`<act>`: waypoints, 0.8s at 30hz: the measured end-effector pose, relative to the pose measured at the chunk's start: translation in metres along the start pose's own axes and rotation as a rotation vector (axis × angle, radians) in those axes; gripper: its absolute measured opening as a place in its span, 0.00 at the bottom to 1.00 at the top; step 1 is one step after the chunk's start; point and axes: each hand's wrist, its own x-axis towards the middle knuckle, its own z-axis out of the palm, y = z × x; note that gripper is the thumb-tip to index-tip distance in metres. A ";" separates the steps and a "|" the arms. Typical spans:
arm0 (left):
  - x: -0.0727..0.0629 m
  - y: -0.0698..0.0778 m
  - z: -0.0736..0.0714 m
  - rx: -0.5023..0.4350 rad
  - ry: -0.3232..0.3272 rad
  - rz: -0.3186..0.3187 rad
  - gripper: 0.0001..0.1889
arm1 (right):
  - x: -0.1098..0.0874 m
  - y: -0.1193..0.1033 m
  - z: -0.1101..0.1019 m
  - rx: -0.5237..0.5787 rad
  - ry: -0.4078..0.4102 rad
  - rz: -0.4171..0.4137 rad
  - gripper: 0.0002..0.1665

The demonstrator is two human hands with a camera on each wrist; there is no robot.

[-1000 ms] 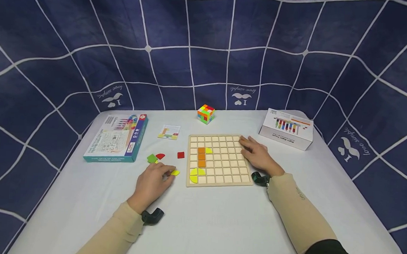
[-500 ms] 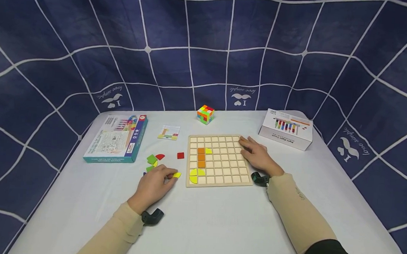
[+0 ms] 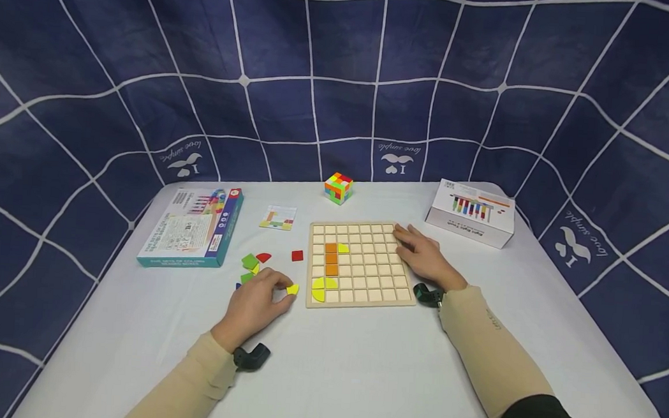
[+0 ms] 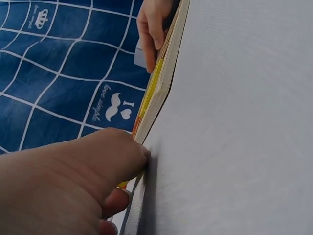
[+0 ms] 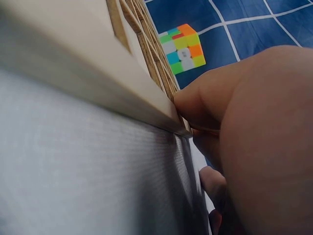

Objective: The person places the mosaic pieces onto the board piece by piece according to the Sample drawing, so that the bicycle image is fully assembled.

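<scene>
My left hand (image 3: 253,309) pinches a small yellow tile (image 3: 292,289) between thumb and fingers, just left of the wooden grid board (image 3: 363,305). In the left wrist view, the thumb hides most of that tile (image 4: 122,185). On the board sit several yellow tiles (image 3: 318,295) and a column of orange tiles (image 3: 331,259). My right hand (image 3: 426,256) rests at the board's right edge, fingers mostly extended; in the right wrist view a fingertip touches the rim (image 5: 142,100). Green tiles (image 3: 249,261), a red quarter-round tile (image 3: 263,257) and a red square tile (image 3: 297,255) lie left of the board.
A pattern card (image 3: 278,218) lies behind the loose tiles. A teal-edged flat box (image 3: 192,226) stands left, a white box (image 3: 472,212) right. At the table's back is a colourful puzzle cube (image 3: 338,188). White cloth (image 3: 347,369) covers the table.
My left hand has shifted slightly right with the yellow tile, which has turned a little in the fingers. More green and yellow tiles show behind that hand. My right hand has stayed still.
</scene>
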 end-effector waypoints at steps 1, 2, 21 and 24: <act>0.000 0.000 0.000 -0.009 0.013 -0.003 0.15 | 0.001 -0.001 0.000 -0.001 -0.001 -0.002 0.31; -0.001 0.001 0.000 -0.021 0.029 -0.003 0.15 | 0.001 -0.001 0.000 0.000 0.000 -0.005 0.31; 0.009 0.064 0.015 0.077 0.008 0.333 0.11 | -0.003 0.005 0.003 0.014 0.008 0.000 0.31; 0.011 0.063 0.018 0.102 0.023 0.353 0.11 | -0.001 0.003 0.002 0.005 0.004 0.004 0.31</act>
